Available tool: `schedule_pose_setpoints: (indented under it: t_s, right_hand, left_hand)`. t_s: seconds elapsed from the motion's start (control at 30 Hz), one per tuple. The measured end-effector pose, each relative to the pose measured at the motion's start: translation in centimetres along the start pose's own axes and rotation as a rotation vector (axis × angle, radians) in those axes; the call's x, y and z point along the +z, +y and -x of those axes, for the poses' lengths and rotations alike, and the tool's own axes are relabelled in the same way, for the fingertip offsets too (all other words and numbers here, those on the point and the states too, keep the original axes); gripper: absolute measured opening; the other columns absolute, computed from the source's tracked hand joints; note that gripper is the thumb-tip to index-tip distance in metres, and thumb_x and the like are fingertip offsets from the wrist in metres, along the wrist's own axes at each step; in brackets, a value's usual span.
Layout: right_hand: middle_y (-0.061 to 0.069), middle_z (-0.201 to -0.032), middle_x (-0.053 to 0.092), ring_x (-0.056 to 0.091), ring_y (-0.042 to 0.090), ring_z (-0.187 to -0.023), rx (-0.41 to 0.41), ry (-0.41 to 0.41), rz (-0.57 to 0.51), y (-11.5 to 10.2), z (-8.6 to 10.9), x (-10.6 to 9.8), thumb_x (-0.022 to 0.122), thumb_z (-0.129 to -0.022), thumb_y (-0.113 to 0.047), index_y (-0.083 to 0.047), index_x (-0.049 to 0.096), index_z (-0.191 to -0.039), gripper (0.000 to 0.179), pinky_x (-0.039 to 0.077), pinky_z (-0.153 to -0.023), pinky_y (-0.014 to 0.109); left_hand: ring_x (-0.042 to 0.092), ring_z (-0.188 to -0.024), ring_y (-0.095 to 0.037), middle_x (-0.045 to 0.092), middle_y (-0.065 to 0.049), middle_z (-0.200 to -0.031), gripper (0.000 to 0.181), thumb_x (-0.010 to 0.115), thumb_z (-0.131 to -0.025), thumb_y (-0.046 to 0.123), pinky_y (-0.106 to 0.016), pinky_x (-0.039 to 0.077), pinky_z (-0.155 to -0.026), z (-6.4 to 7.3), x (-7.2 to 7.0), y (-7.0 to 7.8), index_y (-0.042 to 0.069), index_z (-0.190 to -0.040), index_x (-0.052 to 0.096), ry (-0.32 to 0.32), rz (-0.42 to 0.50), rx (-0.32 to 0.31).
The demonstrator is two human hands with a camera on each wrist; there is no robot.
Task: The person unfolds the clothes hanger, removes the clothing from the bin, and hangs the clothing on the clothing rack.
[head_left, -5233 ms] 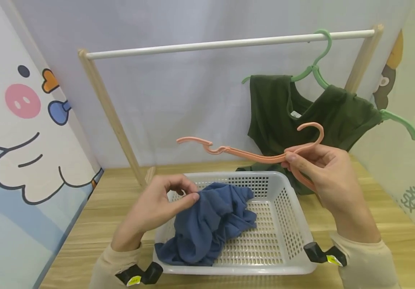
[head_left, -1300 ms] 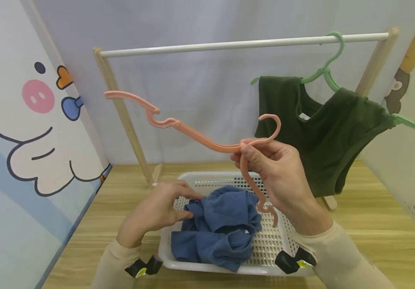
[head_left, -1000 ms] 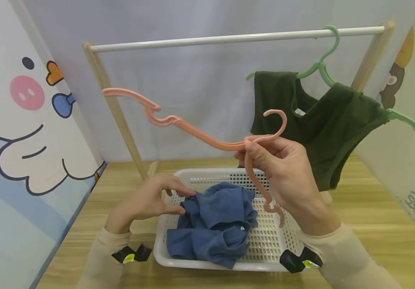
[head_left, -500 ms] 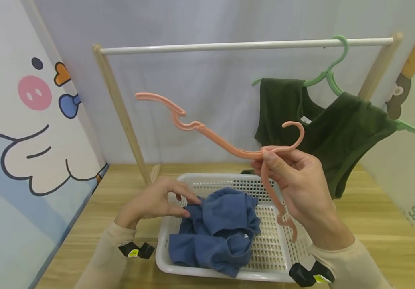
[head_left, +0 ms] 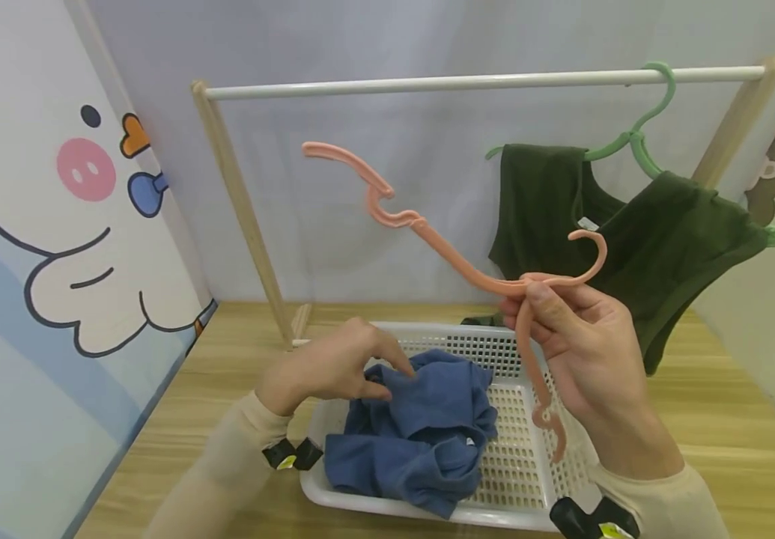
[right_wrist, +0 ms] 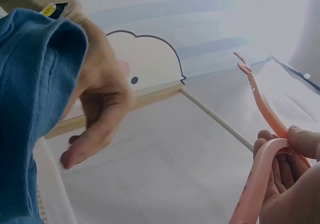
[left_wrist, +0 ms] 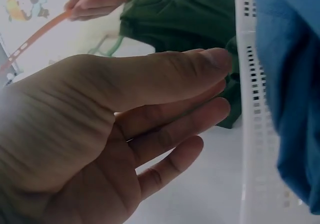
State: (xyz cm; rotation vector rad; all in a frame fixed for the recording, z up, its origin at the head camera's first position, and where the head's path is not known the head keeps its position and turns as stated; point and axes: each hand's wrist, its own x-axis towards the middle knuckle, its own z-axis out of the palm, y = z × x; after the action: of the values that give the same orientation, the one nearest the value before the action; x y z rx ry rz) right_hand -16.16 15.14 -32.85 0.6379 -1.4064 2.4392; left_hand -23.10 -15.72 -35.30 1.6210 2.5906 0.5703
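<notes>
My right hand (head_left: pixel 592 348) pinches a peach plastic clothes hanger (head_left: pixel 454 258) at its centre, just below the hook. One hanger arm points up and left, the other folds downward in front of the basket. A blue garment (head_left: pixel 421 427) lies crumpled inside a white perforated basket (head_left: pixel 515 516). Over the garment's upper left part hovers my left hand (head_left: pixel 336 367), thumb and fingers apart with nothing between them. In the left wrist view the left hand (left_wrist: pixel 150 104) is clear of the blue cloth (left_wrist: pixel 295 84). The right wrist view shows the hanger (right_wrist: pixel 265 109) between thumb and fingers.
Behind the basket stands a rack with a white rail (head_left: pixel 387 86) and wooden posts (head_left: pixel 245 217). On its right side a dark green sleeveless top (head_left: pixel 623 232) hangs from a green hanger (head_left: pixel 660 97). A cartoon-printed panel (head_left: pixel 84 284) borders the wooden table (head_left: pixel 225 359) on the left.
The blue garment was lifted at one edge and now lies in the basket, released by my left hand. Lately the hanger has moved right, and my left hand has shifted right over the garment.
</notes>
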Motion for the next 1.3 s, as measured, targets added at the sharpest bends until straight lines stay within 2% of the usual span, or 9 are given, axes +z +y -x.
schedule_pose_setpoints:
  t_s: [0.1,0.3,0.43,0.57,0.8,0.93,1.1,1.2,1.3]
  right_hand:
    - [0.022,-0.113,0.081,0.083,0.027,-0.094,-0.015,-0.010,-0.031,-0.1,0.2,-0.7,0.057,-0.112,0.009,0.014,0.076,-0.123,0.023,0.068,-0.089,0.036]
    - [0.023,-0.114,0.079,0.083,0.029,-0.095,-0.026,-0.020,-0.111,-0.4,0.3,-2.2,0.053,-0.112,0.010,0.014,0.076,-0.124,0.025,0.068,-0.090,0.036]
    - [0.023,-0.113,0.080,0.083,0.028,-0.094,-0.011,-0.019,-0.117,-0.3,0.5,-2.6,0.052,-0.113,0.010,0.014,0.076,-0.124,0.026,0.068,-0.090,0.036]
    - [0.023,-0.112,0.080,0.083,0.028,-0.094,-0.005,-0.026,-0.124,-0.2,0.6,-2.8,0.051,-0.113,0.011,0.014,0.076,-0.124,0.027,0.068,-0.089,0.036]
    - [0.024,-0.112,0.080,0.083,0.028,-0.095,0.001,-0.026,-0.102,-0.2,0.8,-3.1,0.051,-0.113,0.011,0.015,0.075,-0.125,0.026,0.068,-0.089,0.036]
    - [0.023,-0.112,0.080,0.083,0.028,-0.096,0.001,-0.056,-0.103,-0.4,0.8,-2.8,0.052,-0.113,0.011,0.014,0.075,-0.125,0.026,0.068,-0.090,0.037]
    - [0.021,-0.113,0.080,0.083,0.028,-0.096,-0.026,-0.064,-0.064,-1.0,0.4,-1.9,0.054,-0.112,0.012,0.015,0.075,-0.124,0.025,0.067,-0.091,0.036]
    - [0.020,-0.114,0.080,0.082,0.027,-0.096,-0.037,-0.028,-0.007,-1.3,0.2,-1.2,0.057,-0.111,0.010,0.014,0.076,-0.123,0.023,0.067,-0.091,0.036]
    - [0.020,-0.113,0.080,0.082,0.027,-0.095,-0.036,-0.024,-0.012,-1.4,0.2,-0.8,0.059,-0.110,0.011,0.014,0.077,-0.122,0.022,0.067,-0.092,0.036]
  left_hand:
    - [0.077,-0.118,-0.016,0.083,0.002,-0.123,0.038,0.099,-0.087,0.012,-0.032,0.062,-0.102,-0.6,1.0,-0.2,0.014,-0.123,0.087,-0.068,-0.006,-0.010]
    - [0.078,-0.113,-0.011,0.085,0.005,-0.117,0.039,0.103,-0.081,0.014,-0.025,0.062,-0.098,-1.9,2.5,-1.0,0.019,-0.118,0.090,-0.104,0.036,0.012]
    - [0.077,-0.103,-0.003,0.085,0.009,-0.106,0.028,0.101,-0.082,0.010,-0.021,0.061,-0.093,-2.4,3.4,-1.7,0.019,-0.107,0.091,-0.127,0.105,-0.001]
    - [0.075,-0.094,0.001,0.085,0.007,-0.097,0.015,0.095,-0.087,0.004,-0.020,0.062,-0.087,-2.6,4.1,-2.5,0.013,-0.099,0.091,-0.127,0.217,0.002]
    - [0.074,-0.089,0.002,0.085,0.003,-0.098,0.007,0.088,-0.097,0.007,-0.026,0.065,-0.086,-2.7,4.1,-3.2,0.009,-0.103,0.090,-0.089,0.369,-0.010]
    - [0.076,-0.087,-0.004,0.083,0.007,-0.097,0.006,0.084,-0.102,0.011,-0.032,0.066,-0.085,-2.0,3.3,-3.2,0.013,-0.103,0.090,0.001,0.437,-0.022]
    - [0.074,-0.082,-0.016,0.081,0.001,-0.094,0.012,0.076,-0.104,0.003,-0.037,0.064,-0.079,-0.9,1.7,-2.8,0.009,-0.101,0.087,0.191,0.575,-0.012]
    - [0.073,-0.080,-0.018,0.080,-0.002,-0.092,0.011,0.074,-0.104,0.004,-0.035,0.064,-0.076,-0.1,0.6,-2.0,0.005,-0.102,0.085,0.321,0.656,-0.070]
    - [0.071,-0.080,-0.019,0.079,-0.003,-0.092,0.012,0.074,-0.104,0.008,-0.034,0.062,-0.077,0.6,-0.4,-0.8,0.002,-0.104,0.085,0.426,0.715,-0.168]
